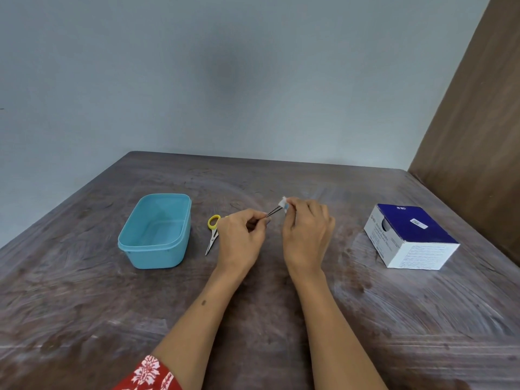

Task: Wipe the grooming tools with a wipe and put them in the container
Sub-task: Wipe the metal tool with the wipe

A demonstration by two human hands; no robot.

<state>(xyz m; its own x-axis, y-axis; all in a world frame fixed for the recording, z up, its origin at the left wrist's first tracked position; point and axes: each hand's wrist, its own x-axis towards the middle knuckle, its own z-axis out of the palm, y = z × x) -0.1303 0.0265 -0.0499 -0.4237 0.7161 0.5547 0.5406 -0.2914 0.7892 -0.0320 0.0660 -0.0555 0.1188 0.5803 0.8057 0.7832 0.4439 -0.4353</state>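
Wiping underway: left hand (242,235) pinches thin dark metal tweezers (273,211), right hand (305,229) pinches small white wipe (282,203) round their tip; light-blue plastic container (132,243) at nine o'clock holds nothing, yellow-handled scissors (212,235) untouched.

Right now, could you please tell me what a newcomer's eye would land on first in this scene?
Probably the two hands at the centre of the worn wooden table: the left hand pinches a thin dark metal tool while the right hand rubs a small white wipe over its tip. Next come the empty light-blue plastic container at left, the yellow-handled scissors beside it, and the blue-and-white cardboard box at right.
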